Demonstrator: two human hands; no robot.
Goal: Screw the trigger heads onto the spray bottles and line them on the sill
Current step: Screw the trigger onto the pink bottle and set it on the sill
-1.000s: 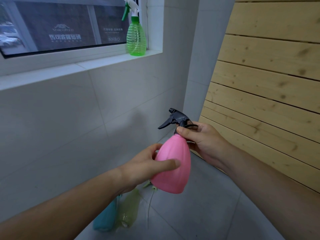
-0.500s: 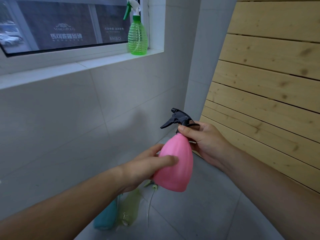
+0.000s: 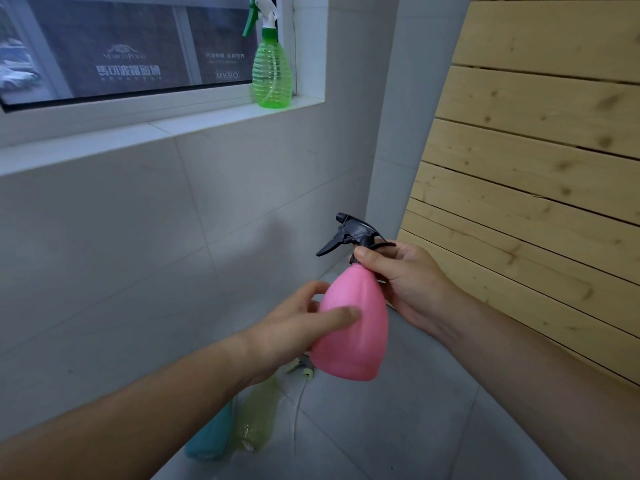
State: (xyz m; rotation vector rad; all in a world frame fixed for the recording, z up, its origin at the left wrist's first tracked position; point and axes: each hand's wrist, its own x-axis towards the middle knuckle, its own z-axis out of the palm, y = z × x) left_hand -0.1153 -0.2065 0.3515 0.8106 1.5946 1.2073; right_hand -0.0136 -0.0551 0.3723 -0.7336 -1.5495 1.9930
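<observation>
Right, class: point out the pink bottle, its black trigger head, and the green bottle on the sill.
pink bottle (image 3: 360, 327): head view, on the middle of its body.
black trigger head (image 3: 353, 233): head view, on the housing above the lever.
green bottle (image 3: 272, 77): head view, on its ribbed body.

Sign (image 3: 221, 75) outside window: "MKBO" (other lettering too blurry).

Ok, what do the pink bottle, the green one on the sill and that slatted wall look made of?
Pink bottle: opaque plastic by the look, smooth satin skin with soft moulded ribs. Green bottle: clear tinted plastic, probably thin; its dip tube shows through the ridged wall. Slatted wall: bare pale wood, likely unfinished pine; knots and grain are visible, with no gloss.
</observation>
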